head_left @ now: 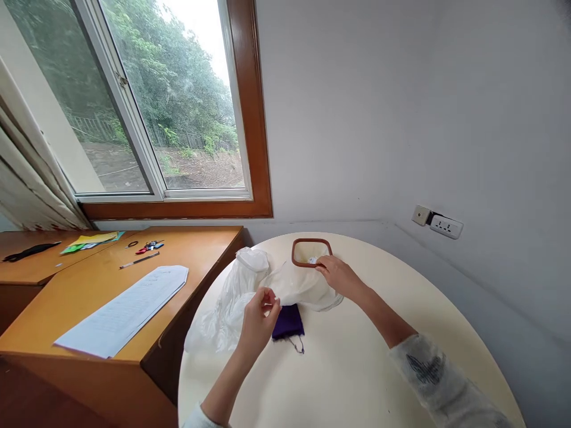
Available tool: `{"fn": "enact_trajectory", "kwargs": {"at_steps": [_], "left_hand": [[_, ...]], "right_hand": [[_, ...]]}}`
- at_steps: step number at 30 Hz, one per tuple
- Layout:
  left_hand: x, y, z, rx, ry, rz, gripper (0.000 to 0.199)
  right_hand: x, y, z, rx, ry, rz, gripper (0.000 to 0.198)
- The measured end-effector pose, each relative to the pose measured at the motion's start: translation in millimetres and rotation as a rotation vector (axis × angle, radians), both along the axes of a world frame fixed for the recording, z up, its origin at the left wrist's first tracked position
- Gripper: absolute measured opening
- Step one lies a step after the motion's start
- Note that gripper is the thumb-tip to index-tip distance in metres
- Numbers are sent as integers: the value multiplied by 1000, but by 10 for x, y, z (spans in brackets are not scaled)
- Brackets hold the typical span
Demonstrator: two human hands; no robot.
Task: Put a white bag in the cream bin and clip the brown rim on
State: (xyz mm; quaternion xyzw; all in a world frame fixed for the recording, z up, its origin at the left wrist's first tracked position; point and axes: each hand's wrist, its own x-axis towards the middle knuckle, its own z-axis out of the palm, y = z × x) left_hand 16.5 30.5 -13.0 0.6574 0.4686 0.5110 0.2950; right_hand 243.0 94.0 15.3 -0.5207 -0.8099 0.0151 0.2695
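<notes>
A brown frame (pixel 311 240) with rounded corners, like an embroidery hoop, stands near the far side of the round white table (pixel 357 362). Pale thin cloth (pixel 297 288) stretches inside it and spreads out below. My right hand (pixel 338 276) grips the frame at its lower right corner, thumb and fingers closed. My left hand (pixel 262 310) is raised over the table, its thumb and forefinger pinched together; what lies between them is too small to make out. Just right of it, a dark purple drawstring pouch (pixel 288 323) rests on the tabletop, partly under the cloth.
A crumpled white plastic bag (pixel 229 306) covers the table's left side. On the wooden desk (pixel 196 249) to the left are papers (pixel 127 309), a pen (pixel 139 260), small red and blue items (pixel 150 246) and coloured sheets (pixel 91 241). Wall and window stand behind.
</notes>
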Motion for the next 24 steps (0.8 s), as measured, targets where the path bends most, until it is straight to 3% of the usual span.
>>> {"fn": "enact_trajectory", "kwargs": {"at_steps": [1,5,8,17,24], "left_hand": [[4,15,-6,8,11,-32,13],[53,104,-82,4,121,-143,79],[141,161,-155,-36,201,-189,103],[443,135,-344,-33,-4,-477,135],[514,111,-536,21,-103,-485,131]], "right_hand": [[44,-68,4,-6,4,10,17],[213,-405,47,-38,28,70,17],[313,-662,68,-83,91,149,19],[442,-1123,23,-159,219,216,13],[357,-1165,-82,-111,282,234,13]]}}
